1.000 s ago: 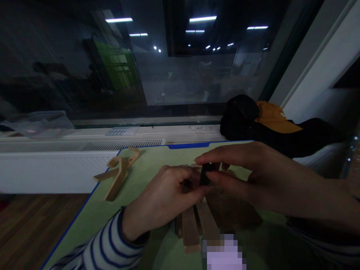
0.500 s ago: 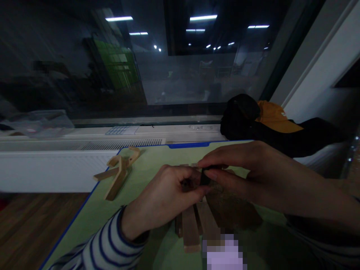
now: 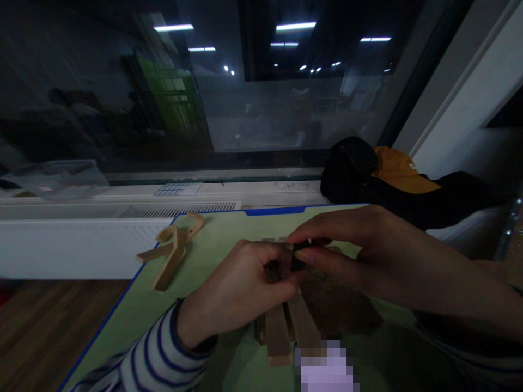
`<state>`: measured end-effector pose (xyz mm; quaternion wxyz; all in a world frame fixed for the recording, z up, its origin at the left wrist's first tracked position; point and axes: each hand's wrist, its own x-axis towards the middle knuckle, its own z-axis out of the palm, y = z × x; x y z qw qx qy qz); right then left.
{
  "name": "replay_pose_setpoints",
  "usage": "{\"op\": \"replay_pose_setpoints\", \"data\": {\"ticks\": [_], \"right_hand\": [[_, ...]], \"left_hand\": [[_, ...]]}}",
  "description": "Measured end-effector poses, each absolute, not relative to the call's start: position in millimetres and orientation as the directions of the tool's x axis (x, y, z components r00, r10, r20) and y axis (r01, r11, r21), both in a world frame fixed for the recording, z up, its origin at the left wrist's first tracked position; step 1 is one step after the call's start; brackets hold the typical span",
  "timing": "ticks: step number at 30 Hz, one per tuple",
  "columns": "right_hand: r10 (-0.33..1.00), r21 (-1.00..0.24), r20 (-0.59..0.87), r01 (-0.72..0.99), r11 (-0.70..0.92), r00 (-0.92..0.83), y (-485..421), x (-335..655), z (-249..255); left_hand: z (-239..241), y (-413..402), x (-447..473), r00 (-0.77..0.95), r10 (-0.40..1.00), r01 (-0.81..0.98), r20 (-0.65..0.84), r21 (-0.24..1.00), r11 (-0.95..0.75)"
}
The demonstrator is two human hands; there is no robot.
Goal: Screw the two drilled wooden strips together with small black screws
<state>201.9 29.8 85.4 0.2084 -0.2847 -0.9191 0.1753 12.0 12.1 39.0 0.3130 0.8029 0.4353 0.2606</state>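
Observation:
A small dark piece [image 3: 299, 256], too dim to name more closely, is pinched between my two hands. My left hand [image 3: 249, 277] is closed on its near left side with thumb and fingers. From the right, my right hand [image 3: 355, 242] grips its upper part between thumb and fingertips. Beneath my hands lie wooden slats [image 3: 279, 335] side by side, running toward me, partly covered by my left hand. A dark brown flat patch or board [image 3: 343, 305] shows under my right hand.
Wooden parts [image 3: 174, 253] lie piled at the left edge of the green table mat [image 3: 229, 231], one jutting past it. A radiator [image 3: 81, 245] and window sill stand behind. An orange cap [image 3: 402, 169] and black cloth [image 3: 347, 169] rest at back right. A plastic box [image 3: 65, 179] sits on the sill.
The right fingers have shifted very slightly around the dark piece, which shows a little differently. Both hands otherwise keep their places, and the wooden parts lie as before.

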Motion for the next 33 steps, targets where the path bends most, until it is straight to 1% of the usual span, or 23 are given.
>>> {"op": "replay_pose_setpoints", "data": {"ticks": [16,20,29,33], "right_hand": [[0.617,-0.428,0.302,0.475,0.769,-0.726,27.4,202.7,83.3],[0.624,-0.424,0.308,0.484,0.766,-0.718,28.3,202.0,82.8],[0.625,-0.434,0.303,0.479,0.763,-0.72,29.0,202.3,82.9],[0.609,-0.408,0.353,0.468,0.784,-0.711,28.1,202.9,83.4]], "left_hand": [[39.3,11.4,12.8,0.486,0.856,0.544,0.179,0.704,-0.456],[39.5,11.2,13.1,0.488,0.857,0.553,0.168,0.699,-0.452],[36.5,12.6,11.8,0.468,0.869,0.545,0.162,0.72,-0.428],[36.8,12.9,11.2,0.481,0.862,0.533,0.162,0.727,-0.433]]}}
